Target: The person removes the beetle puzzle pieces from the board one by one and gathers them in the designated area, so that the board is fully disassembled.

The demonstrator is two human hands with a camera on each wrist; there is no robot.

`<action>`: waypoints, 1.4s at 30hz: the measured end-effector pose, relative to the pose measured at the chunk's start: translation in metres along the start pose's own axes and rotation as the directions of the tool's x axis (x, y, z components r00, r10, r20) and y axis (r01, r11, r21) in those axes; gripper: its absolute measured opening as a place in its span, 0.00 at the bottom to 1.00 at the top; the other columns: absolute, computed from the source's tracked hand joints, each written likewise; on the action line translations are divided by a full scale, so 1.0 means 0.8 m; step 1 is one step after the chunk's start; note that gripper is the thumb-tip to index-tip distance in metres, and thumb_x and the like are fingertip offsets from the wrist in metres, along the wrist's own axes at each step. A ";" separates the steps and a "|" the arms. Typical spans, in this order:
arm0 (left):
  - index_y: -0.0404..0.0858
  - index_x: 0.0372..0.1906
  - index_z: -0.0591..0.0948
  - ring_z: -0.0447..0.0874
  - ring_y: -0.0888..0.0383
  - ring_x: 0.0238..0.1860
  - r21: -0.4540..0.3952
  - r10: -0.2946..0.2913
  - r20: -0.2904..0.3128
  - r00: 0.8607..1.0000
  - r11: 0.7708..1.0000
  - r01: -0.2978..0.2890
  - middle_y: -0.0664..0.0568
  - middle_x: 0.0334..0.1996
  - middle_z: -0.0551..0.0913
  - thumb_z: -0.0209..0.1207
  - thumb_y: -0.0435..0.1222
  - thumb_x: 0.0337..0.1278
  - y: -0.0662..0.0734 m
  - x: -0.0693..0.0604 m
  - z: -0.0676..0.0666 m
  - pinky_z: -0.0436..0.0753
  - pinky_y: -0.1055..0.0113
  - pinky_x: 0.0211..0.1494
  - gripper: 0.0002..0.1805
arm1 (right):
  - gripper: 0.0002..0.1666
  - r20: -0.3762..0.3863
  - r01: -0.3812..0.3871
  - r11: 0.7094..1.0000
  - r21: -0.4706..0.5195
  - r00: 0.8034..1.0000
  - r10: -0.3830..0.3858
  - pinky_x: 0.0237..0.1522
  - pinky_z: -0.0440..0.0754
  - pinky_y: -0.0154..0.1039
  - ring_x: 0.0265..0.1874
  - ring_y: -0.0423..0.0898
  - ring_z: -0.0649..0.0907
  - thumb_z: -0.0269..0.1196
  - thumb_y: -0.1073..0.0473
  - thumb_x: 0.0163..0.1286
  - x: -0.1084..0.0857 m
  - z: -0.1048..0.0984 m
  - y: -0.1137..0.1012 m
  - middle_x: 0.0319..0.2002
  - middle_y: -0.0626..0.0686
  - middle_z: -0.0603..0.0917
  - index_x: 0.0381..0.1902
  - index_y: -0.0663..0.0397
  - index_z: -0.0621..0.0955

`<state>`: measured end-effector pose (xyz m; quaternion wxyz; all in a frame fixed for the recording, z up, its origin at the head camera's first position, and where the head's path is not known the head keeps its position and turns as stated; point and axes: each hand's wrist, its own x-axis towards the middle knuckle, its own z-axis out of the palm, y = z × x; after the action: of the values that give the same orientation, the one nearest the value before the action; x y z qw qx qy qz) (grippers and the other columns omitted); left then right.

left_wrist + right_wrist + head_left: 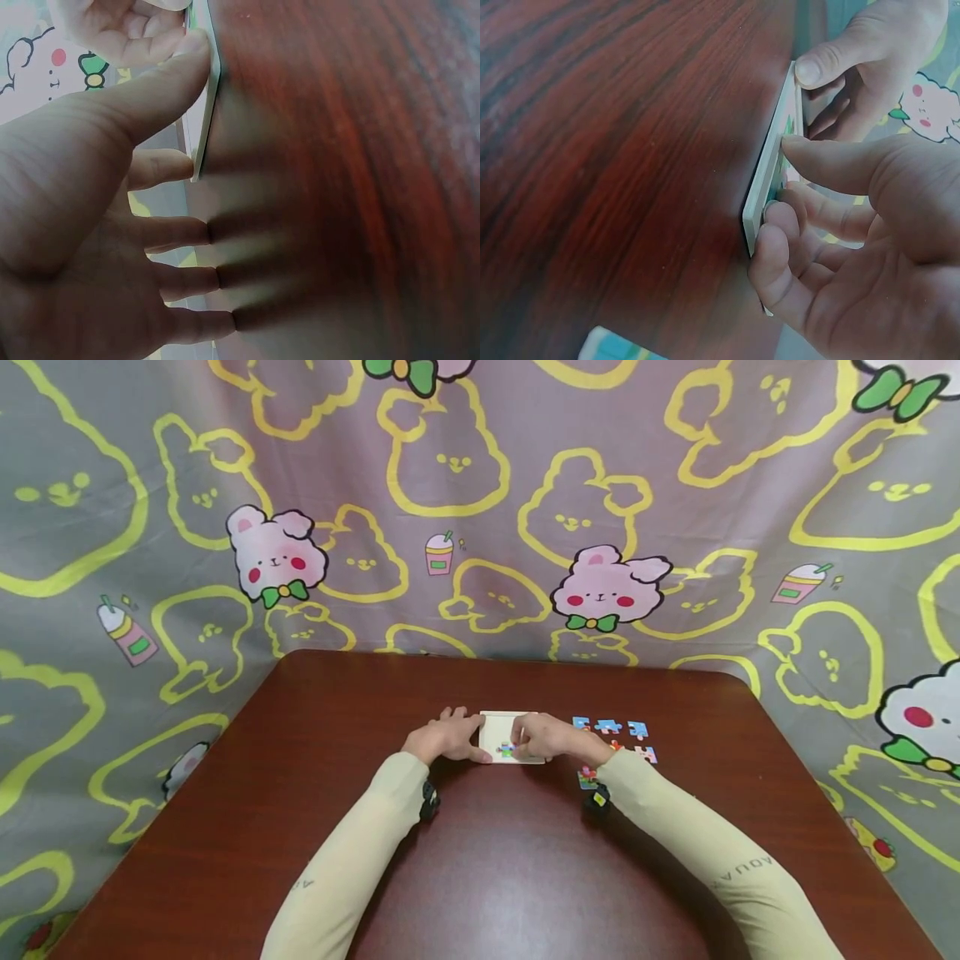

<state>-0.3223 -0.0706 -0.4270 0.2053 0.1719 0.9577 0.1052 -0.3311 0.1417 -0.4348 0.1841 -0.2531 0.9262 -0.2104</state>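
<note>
A shallow white puzzle tray (495,727) lies on the table between both hands. A colourful jigsaw piece (505,750) with green in it lies by the tray's near edge. My left hand (448,735) steadies the tray's left end, its thumb at the near corner and its fingers spread straight toward the tabletop. Over the tray's right part, my right hand (546,737) has its fingers curled and pinches at a green jigsaw piece (774,184), which those fingers mostly cover. The right thumb touches the tray's near side.
Several loose jigsaw pieces (608,726) lie right of the tray, partly behind the right forearm. Another loose piece (588,778) lies nearer, by the right wrist's black camera (597,797). A patterned curtain (480,527) hangs behind the brown table (360,693).
</note>
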 end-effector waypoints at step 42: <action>0.51 0.78 0.56 0.43 0.39 0.79 0.017 -0.008 -0.001 1.000 1.000 0.008 0.43 0.78 0.51 0.60 0.61 0.58 0.001 0.002 -0.002 0.57 0.41 0.75 0.47 | 0.09 0.003 0.140 0.969 0.205 0.990 -0.144 0.27 0.85 0.42 0.23 0.50 0.87 0.62 0.59 0.71 -0.011 -0.020 0.016 0.26 0.55 0.87 0.32 0.55 0.74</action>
<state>-0.3242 -0.0690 -0.4262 0.2039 0.1698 0.9593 0.0964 -0.3358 0.1612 -0.4252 0.2020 -0.3003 0.8776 -0.3145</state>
